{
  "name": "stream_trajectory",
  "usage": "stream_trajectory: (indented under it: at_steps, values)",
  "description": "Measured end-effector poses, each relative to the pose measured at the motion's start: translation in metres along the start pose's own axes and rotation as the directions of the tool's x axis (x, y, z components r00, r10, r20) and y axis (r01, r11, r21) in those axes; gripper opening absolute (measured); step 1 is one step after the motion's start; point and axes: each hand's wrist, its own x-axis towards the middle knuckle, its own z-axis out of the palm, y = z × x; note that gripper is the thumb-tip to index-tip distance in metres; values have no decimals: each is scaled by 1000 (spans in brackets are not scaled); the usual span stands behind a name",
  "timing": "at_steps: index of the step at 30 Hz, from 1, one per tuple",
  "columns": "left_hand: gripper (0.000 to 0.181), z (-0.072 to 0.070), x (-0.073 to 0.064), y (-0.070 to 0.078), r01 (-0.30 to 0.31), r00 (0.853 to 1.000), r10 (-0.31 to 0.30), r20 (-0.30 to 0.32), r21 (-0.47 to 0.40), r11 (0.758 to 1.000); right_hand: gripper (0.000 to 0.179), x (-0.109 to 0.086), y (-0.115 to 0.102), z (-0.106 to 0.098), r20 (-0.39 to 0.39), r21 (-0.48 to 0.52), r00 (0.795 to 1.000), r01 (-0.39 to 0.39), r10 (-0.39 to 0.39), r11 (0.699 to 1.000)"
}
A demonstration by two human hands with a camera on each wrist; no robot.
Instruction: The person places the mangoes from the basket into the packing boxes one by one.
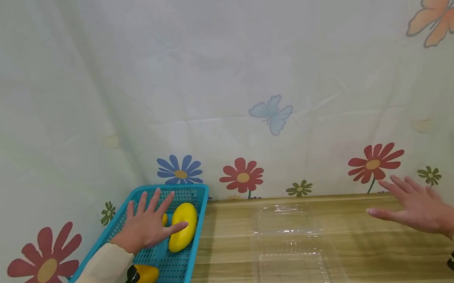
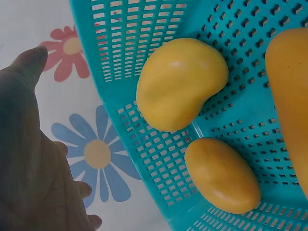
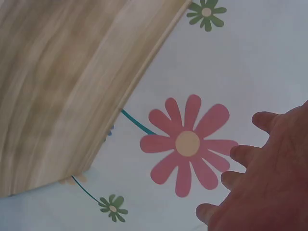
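Note:
My left hand (image 1: 146,229) is held over a blue plastic basket (image 1: 207,214) with its fingers spread and nothing in its grasp. Inside the basket lie three mangoes: a bright yellow curved mango (image 1: 185,212), partly overlapped by my thumb in the head view, a deeper orange-yellow mango (image 1: 147,276) near my wrist, and a smaller mango (image 2: 222,175) mostly hidden behind my hand in the head view. On the right, my right hand (image 1: 420,207) hovers above the wooden table, fingers extended and holding nothing. Between the hands sits an open clear plastic clamshell box (image 1: 291,252).
The wooden table (image 1: 225,264) ends against a pale curtain (image 1: 209,68) printed with flowers and butterflies, which also closes in both sides. The basket stands at the table's left, near the curtain. Black straps (image 1: 131,278) circle both wrists.

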Motion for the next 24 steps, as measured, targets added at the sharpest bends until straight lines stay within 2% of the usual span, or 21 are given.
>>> stream_trajectory:
  at_steps: [9, 14, 24]
  values:
    - [99, 4, 5, 1, -5, 1000, 5, 1, -2, 1000, 87, -5, 1, 24, -50, 86, 995, 87, -83, 993]
    - [99, 10, 8, 2, 1, 1000, 0, 20, -14, 1000, 85, -11, -3, 31, -90, 98, 989, 123, -114, 988]
    - [100, 18, 18, -6, 14, 998, -9, 56, -85, 996, 81, -20, -12, 45, -77, 179, 993, 105, -93, 978]
